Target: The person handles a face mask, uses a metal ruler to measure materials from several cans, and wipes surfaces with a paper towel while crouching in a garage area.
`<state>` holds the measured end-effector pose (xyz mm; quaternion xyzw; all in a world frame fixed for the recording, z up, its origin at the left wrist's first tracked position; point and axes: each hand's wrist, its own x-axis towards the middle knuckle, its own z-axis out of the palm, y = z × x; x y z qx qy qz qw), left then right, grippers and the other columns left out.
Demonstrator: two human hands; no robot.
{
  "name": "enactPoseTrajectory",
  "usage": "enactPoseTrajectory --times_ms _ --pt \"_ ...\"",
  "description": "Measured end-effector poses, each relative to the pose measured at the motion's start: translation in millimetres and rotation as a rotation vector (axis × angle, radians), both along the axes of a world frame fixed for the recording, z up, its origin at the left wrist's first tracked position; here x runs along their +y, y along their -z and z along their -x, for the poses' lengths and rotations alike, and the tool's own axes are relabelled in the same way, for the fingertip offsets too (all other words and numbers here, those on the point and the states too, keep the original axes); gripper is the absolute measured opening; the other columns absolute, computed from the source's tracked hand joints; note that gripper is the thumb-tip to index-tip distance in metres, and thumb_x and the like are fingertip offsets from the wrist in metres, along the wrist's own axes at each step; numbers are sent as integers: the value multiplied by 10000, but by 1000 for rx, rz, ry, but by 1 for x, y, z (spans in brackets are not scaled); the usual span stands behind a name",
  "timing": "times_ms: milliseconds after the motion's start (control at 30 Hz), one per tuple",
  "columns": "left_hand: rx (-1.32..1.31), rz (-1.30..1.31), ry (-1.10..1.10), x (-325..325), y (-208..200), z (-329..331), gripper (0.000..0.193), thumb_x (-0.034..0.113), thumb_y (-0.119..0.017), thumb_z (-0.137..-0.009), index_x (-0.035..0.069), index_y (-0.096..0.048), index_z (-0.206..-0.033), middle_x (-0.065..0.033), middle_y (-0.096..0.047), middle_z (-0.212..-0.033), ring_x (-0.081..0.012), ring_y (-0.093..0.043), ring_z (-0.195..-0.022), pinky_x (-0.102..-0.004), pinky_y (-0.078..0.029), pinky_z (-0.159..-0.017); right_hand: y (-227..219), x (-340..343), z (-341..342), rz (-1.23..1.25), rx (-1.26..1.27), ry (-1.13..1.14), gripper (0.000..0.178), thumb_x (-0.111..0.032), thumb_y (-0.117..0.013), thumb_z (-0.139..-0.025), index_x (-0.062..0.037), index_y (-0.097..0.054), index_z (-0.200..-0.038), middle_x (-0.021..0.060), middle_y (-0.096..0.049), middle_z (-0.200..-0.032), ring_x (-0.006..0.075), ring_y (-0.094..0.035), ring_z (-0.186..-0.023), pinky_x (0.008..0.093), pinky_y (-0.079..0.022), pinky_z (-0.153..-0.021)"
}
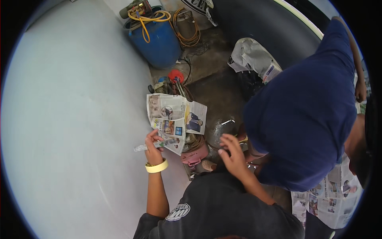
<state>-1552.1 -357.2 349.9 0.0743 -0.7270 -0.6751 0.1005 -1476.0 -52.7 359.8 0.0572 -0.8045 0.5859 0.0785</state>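
My left hand (152, 146) is closed round a clear, slim strip or tube with green marks (141, 148), beside the white wall. Its exact kind does not show. A pale yellow ring like a roll of masking tape (156, 166) sits round my left wrist. Just beyond that hand lie several newspaper sheets (169, 108), draped over equipment that they partly hide. My right hand (234, 156) is raised, fingers apart and nothing in it, near a person in a dark blue shirt (302, 107) who bends over on my right.
A blue drum (157, 44) with a yellow hose (161, 16) stands at the far end. Below the newspaper is a pink case or machine part (195, 154). A dark curved panel (266, 28) runs along the far right, with plastic sheeting (252, 55) beside it. More newspaper (332, 199) lies lower right.
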Motion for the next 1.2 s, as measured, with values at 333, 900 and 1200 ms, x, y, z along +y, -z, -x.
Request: enactPoseTrajectory --times_ms 333,900,1200 --pt "274 242 -77 -53 -30 47 357 168 -373 -1066 -45 -556 -1287 -198 -511 -1363 -231 -643 -977 -325 -595 -747 125 5 195 -64 -117 326 381 -50 -603 -920 40 -544 -1286 200 -488 -1343 281 -621 -1042 351 -515 -898" --pt "221 1941 -514 -193 -157 371 455 -66 -660 -874 109 -626 -1293 -136 -336 -1590 -404 -283 -1481 -533 -361 -1166 432 123 414 -931 -1015 -388 382 -184 -576 -899 44 -593 -1204 313 -520 -1317 493 -580 -1111 528 -479 -972" --pt "-372 2203 -740 -282 -144 442 398 83 -532 -986 32 -568 -1379 -153 -563 -1376 -325 -445 -1346 -466 -480 -1050 547 41 716 -669 -841 -219 472 -195 -590 -911 24 -514 -1321 307 -550 -1298 449 -546 -1208 490 -451 -1020"
